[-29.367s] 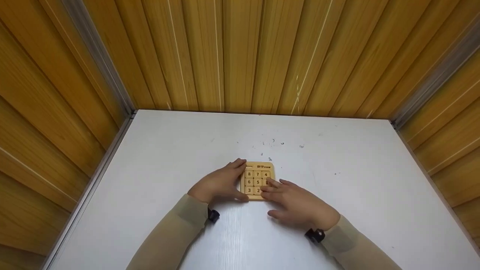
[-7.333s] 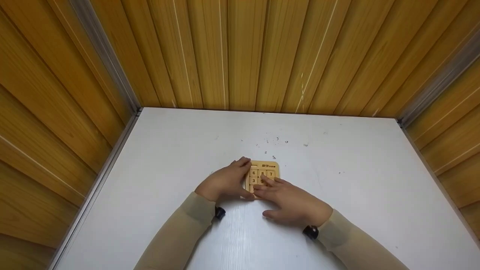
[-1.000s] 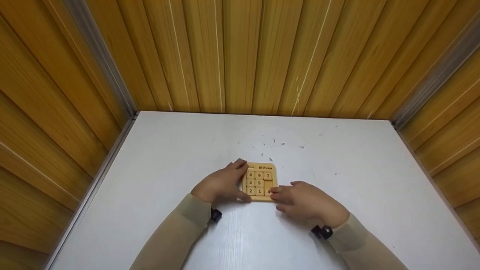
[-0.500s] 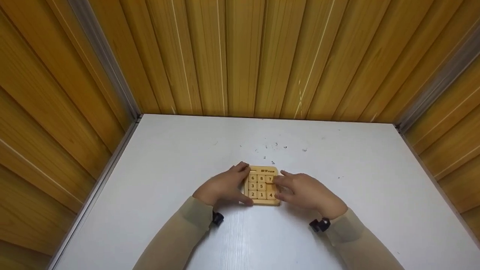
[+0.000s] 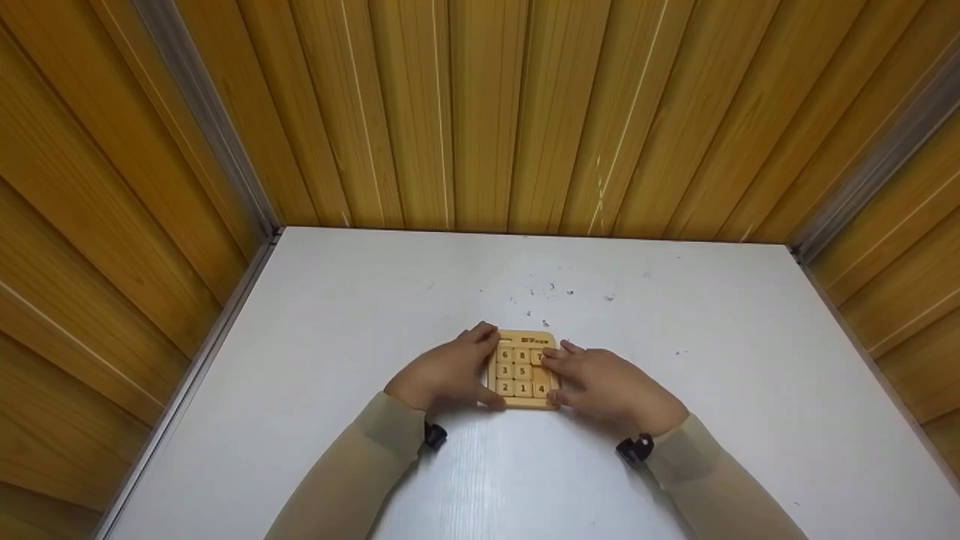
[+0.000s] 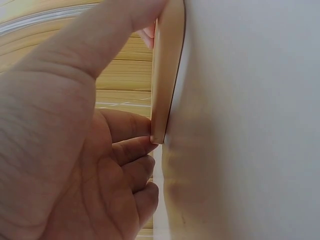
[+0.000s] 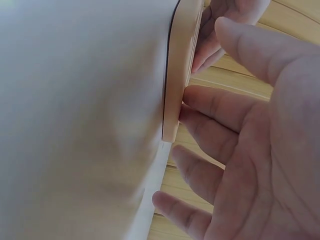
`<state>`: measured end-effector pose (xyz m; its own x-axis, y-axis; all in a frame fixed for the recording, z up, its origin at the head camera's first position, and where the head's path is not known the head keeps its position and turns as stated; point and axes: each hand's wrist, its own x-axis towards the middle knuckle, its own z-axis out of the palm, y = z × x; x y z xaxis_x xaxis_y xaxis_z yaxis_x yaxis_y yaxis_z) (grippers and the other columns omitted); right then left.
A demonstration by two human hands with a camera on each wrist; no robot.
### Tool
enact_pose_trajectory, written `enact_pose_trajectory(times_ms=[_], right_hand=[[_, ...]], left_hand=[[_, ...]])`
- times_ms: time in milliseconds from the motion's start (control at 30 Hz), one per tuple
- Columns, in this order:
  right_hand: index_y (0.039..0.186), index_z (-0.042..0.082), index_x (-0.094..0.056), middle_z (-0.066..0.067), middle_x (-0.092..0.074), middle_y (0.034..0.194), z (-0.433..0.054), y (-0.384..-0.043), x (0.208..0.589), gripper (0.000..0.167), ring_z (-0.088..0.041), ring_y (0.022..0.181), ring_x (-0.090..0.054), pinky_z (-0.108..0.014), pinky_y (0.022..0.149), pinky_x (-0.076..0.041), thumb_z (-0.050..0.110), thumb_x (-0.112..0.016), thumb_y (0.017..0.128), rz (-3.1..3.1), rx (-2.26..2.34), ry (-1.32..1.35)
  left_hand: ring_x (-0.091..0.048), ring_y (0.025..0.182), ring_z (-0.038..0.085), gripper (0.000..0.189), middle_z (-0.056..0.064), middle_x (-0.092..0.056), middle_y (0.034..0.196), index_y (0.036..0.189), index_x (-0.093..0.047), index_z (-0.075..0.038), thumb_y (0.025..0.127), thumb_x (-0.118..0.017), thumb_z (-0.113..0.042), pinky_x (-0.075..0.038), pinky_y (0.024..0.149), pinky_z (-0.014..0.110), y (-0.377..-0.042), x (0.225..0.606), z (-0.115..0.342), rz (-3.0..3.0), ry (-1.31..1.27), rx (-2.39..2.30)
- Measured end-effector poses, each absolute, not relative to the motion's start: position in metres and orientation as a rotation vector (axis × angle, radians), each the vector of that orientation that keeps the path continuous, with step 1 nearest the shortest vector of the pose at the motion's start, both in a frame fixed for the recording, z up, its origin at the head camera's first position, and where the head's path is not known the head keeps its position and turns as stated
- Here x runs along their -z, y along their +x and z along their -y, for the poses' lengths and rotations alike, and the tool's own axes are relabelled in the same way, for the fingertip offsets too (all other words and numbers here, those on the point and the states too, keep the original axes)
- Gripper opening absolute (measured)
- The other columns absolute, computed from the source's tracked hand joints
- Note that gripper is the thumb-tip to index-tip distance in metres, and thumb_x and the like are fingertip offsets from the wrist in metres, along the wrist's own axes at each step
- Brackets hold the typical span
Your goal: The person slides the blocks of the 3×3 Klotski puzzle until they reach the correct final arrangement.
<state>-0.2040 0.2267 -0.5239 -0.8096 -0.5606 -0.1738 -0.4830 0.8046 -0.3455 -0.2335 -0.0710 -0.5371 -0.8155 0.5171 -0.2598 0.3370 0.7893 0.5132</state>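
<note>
A wooden number slide puzzle (image 5: 528,403) lies flat on the table. Its rows read 6 8 7, then 3 5 and a gap at right, then 2 1 4. My left hand (image 5: 442,371) grips its left side, thumb at the near corner and fingers at the far one; the left wrist view shows fingertips on the puzzle's edge (image 6: 167,70). Two fingertips of my right hand (image 5: 611,386) touch the tile marked 7 (image 5: 538,356), partly covering it. Its thumb is by the tile marked 4 (image 5: 541,388). In the right wrist view, its fingers (image 7: 215,105) are fairly straight.
The white table (image 5: 360,300) has small dark marks (image 5: 570,292) beyond the puzzle. Yellow wood-look panels (image 5: 480,112) stand at the back and both sides, with grey metal posts (image 5: 217,120) at the corners. Each wrist wears a black camera (image 5: 636,448).
Half a minute ago the rows began 8 7 4, 6 5 1, 3 2; tiles have since shifted. Within the last second my right fingers moved from the 4 up to the 7. My left hand stayed.
</note>
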Motion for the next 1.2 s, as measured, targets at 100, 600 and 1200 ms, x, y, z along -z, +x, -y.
enact_pose_trajectory(times_ms=[100, 600, 1200], right_hand=[[0.166, 0.014, -0.059, -0.004, -0.055, 0.175, -0.225, -0.202, 0.523, 0.065, -0.038, 0.169, -0.044, -0.062, 0.137, -0.039, 0.043, -0.072, 0.109, -2.737, 0.401, -0.818], [0.16, 0.02, -0.067, -0.001, -0.063, 0.168, -0.223, -0.194, 0.518, 0.054, -0.037, 0.161, -0.055, -0.065, 0.134, -0.041, 0.043, -0.067, 0.112, -2.769, 0.297, -0.835], [0.148, 0.022, -0.077, 0.003, -0.071, 0.159, -0.215, -0.185, 0.511, 0.042, -0.034, 0.152, -0.065, -0.062, 0.13, -0.047, 0.04, -0.068, 0.112, -2.812, 0.231, -0.825]], left_hand=[[-0.02, 0.179, 0.027, 0.129, -0.001, -0.016, 0.193, 0.182, -0.024, -0.016, 0.085, -0.097, -0.059, -0.026, 0.145, 0.048, -0.233, 0.537, 0.071, -2.587, 0.634, -0.641], [-0.019, 0.179, 0.028, 0.128, -0.002, -0.02, 0.192, 0.181, -0.026, -0.015, 0.085, -0.097, -0.057, -0.027, 0.145, 0.048, -0.234, 0.539, 0.07, -2.594, 0.651, -0.636], [-0.019, 0.179, 0.028, 0.127, 0.002, -0.019, 0.192, 0.181, -0.026, -0.014, 0.085, -0.098, -0.056, -0.026, 0.145, 0.048, -0.232, 0.538, 0.072, -2.593, 0.652, -0.661]])
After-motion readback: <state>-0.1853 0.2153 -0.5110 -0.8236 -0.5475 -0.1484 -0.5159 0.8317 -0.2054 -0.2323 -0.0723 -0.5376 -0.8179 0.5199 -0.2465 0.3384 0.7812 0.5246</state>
